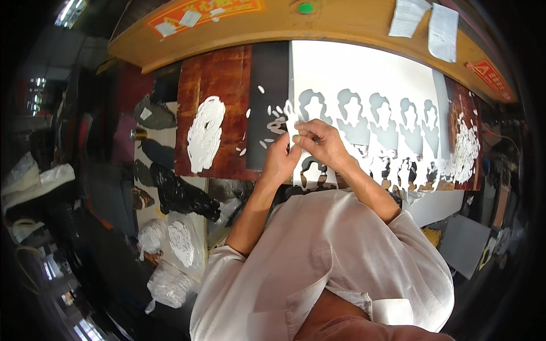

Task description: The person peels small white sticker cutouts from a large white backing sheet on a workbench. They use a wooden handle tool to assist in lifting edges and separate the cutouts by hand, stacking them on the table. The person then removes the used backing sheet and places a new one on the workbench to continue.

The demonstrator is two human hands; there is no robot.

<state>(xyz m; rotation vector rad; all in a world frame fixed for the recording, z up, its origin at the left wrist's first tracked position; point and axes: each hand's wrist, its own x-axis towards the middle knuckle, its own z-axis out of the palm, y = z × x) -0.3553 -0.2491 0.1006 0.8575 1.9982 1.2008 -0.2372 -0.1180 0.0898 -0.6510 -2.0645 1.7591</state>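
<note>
Both hands meet over the work board, at the left edge of a white sheet with rows of shaped cut-outs. My left hand is closed around the lower part of a thin white cut-out piece, whose narrow upper end sticks up past the fingers. My right hand pinches the same piece from the right side, fingertips against it. Its lower part is hidden by the fingers. Small white oval scraps lie on the dark strip just left of my hands.
A flat pile of white cut pieces lies on the reddish-brown board at left. More white scraps are heaped at right. A yellow machine beam crosses the far side. Bagged white pieces and black plastic sit at lower left.
</note>
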